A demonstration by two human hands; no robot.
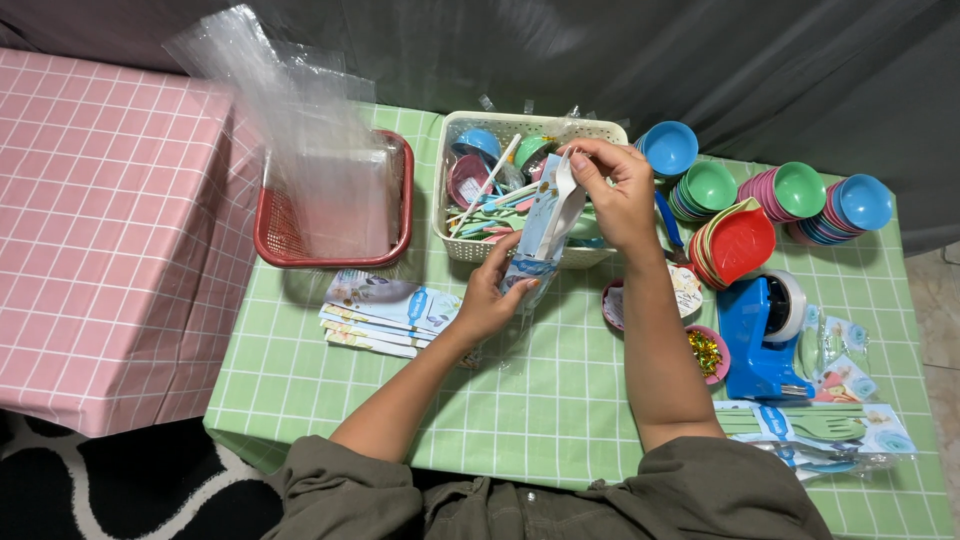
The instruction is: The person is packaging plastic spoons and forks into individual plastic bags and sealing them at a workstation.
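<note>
Off the table's left edge stands a pink checked surface (pixel 100 230). At the far left corner of my green checked table (pixel 560 400) sits a red plastic basket (pixel 275 235) holding clear plastic bags (pixel 300 130), upright so one can be pulled out. Nearer me lies a fanned stack of printed backing cards (pixel 385 312).

My left hand (pixel 490 295) closes its fingers around the bottom of a narrow clear sleeve with a blue printed card inside (pixel 540 230), keeping it upright with its mouth up. My right hand (pixel 620 190) pinches a white plastic spoon (pixel 562 200) by its top between thumb and fingertips, the spoon lying partly within the sleeve's open top, just below those fingers. Both are held above the cream perforated basket (pixel 455 235) of pastel cutlery, close to the supply.

Toward the far right corner stand stacks of small blue, green and pink bowls (pixel 800 190) and red leaf-shaped dishes (pixel 745 240). A blue tape dispenser (pixel 760 335) sits near the right edge, with finished packs of cutlery (pixel 830 425) at the near right corner.
</note>
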